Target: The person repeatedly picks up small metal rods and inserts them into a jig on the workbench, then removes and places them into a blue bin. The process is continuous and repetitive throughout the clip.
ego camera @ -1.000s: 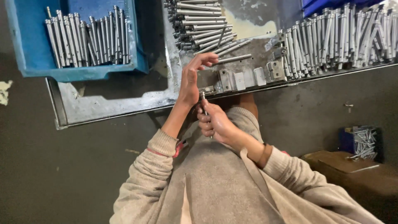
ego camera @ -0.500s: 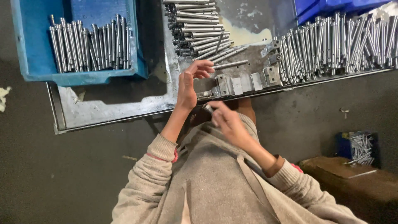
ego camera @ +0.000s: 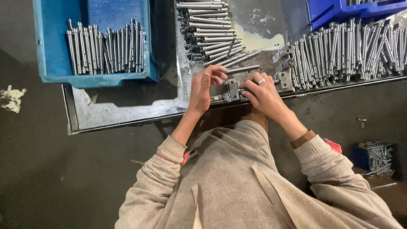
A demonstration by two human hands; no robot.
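Left hand (ego camera: 203,85) over the near edge of the metal table (ego camera: 127,112), fingers curled, tips on a small steel bracket (ego camera: 232,89) that stands at the edge; thumb and forefinger pinched near the end of a loose rod (ego camera: 243,68) lying just beyond. Whether that rod is actually gripped: cannot tell. Right hand (ego camera: 263,93) just beside, ring on one finger, fingers bent round the right side of the same bracket and closed on a small metal part there; part mostly hidden by the fingers. Hands almost touching, bracket between them. More brackets (ego camera: 285,68) just to the right, set in a row along the table edge.

Behind the hands, a heap of rods (ego camera: 210,29) stacked crosswise, ends toward the left hand. To the right, a long row of rods (ego camera: 347,55) standing side by side across the table, reaching the far right edge. Dark blue bin (ego camera: 339,10) behind that row, top right. Light blue tray (ego camera: 51,51) at the left, overhanging the table, with a neat rank of rods (ego camera: 106,48) inside. Beige sleeves pushed back from both wrists. On the dark floor, lower right, a small blue box of screws (ego camera: 377,157); a pale scrap (ego camera: 12,97) far left.
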